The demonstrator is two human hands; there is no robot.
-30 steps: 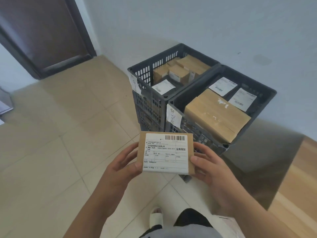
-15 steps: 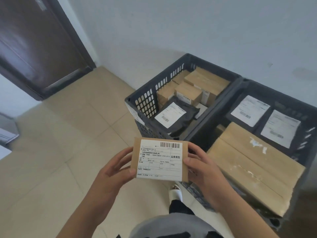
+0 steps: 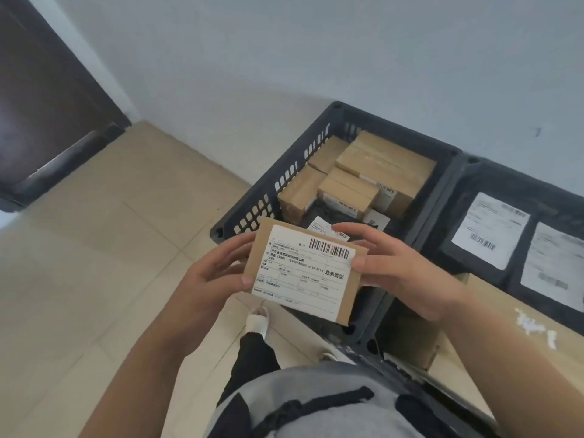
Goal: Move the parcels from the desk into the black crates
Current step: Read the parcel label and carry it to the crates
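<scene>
I hold a flat brown parcel (image 3: 303, 273) with a white barcode label between both hands, label up. My left hand (image 3: 208, 279) grips its left edge and my right hand (image 3: 398, 273) grips its right edge. The parcel hovers over the near corner of the left black crate (image 3: 252, 197), which holds several brown boxes (image 3: 379, 172) and a dark bag. The right black crate (image 3: 467, 172) holds two black bags with white labels (image 3: 489, 229) and a large brown box (image 3: 493, 311).
Both crates stand against a pale wall. Beige tiled floor (image 3: 110, 263) lies to the left, with a dark wooden door (image 3: 47, 99) at the far left. My leg and white shoe (image 3: 257, 322) are below the parcel.
I have stepped closer to the crates. The parcel has moved up and forward, from in front of the crates to over the left crate's near corner, tilting slightly.
</scene>
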